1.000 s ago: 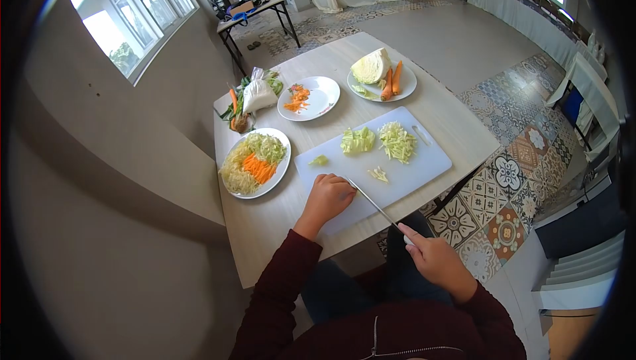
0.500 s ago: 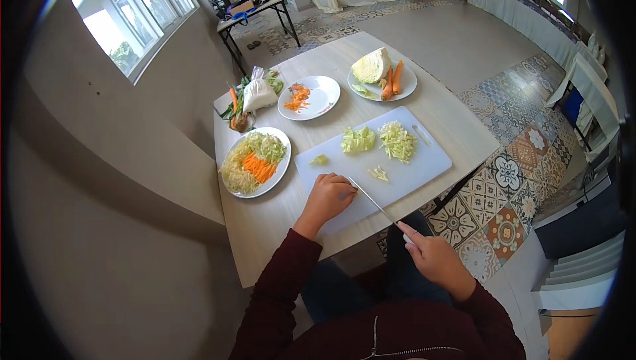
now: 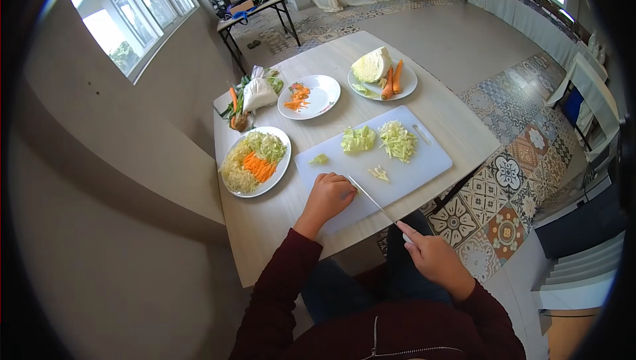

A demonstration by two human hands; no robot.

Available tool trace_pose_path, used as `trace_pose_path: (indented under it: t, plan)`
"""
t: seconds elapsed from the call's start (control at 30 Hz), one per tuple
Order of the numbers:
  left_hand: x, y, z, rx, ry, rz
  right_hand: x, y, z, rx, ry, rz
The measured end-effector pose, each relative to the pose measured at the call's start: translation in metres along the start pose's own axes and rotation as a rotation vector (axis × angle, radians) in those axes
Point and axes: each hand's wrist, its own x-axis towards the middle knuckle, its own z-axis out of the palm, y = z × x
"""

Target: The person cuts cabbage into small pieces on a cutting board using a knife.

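My right hand [image 3: 434,255] grips the handle of a knife [image 3: 372,199], whose blade reaches up-left to the fingers of my left hand [image 3: 326,200]. My left hand is closed and pressed down on the white cutting board [image 3: 424,166]; what lies under its fingers is mostly hidden, with a bit of pale green at the blade. On the board lie a heap of shredded cabbage [image 3: 398,142], some stacked cabbage pieces [image 3: 358,139], a small leaf piece [image 3: 319,159] and a few thin strips [image 3: 379,173].
Left of the board, a plate [image 3: 285,161] holds shredded vegetables. Behind are a plate with orange scraps [image 3: 322,98], a plate [image 3: 409,85] bearing a cabbage wedge [image 3: 371,66] and carrots [image 3: 397,77], and a white bag [image 3: 259,94] among vegetables. A wall stands at left.
The knife blade has shifted very slightly at my left fingertips. Both hands keep nearly the same place and grip.
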Motion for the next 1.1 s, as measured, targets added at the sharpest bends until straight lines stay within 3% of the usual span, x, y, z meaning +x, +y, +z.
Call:
trace_pose_path:
  t: [0.3,0.6,0.8,1.1]
  plan:
    - [0.0,0.001,-0.002,-0.002,-0.059,-0.046,0.001,0.003,0.001,-0.009,0.023,-0.037]
    - [0.0,0.001,-0.004,-0.001,-0.056,-0.035,-0.002,-0.014,-0.024,-0.006,-0.029,0.066]
    - [-0.001,-0.001,-0.002,0.013,-0.06,-0.04,-0.002,-0.004,-0.007,0.015,0.038,-0.045]
    - [-0.001,-0.002,0.0,0.009,-0.041,-0.042,-0.003,0.003,0.003,-0.204,-0.013,0.022]
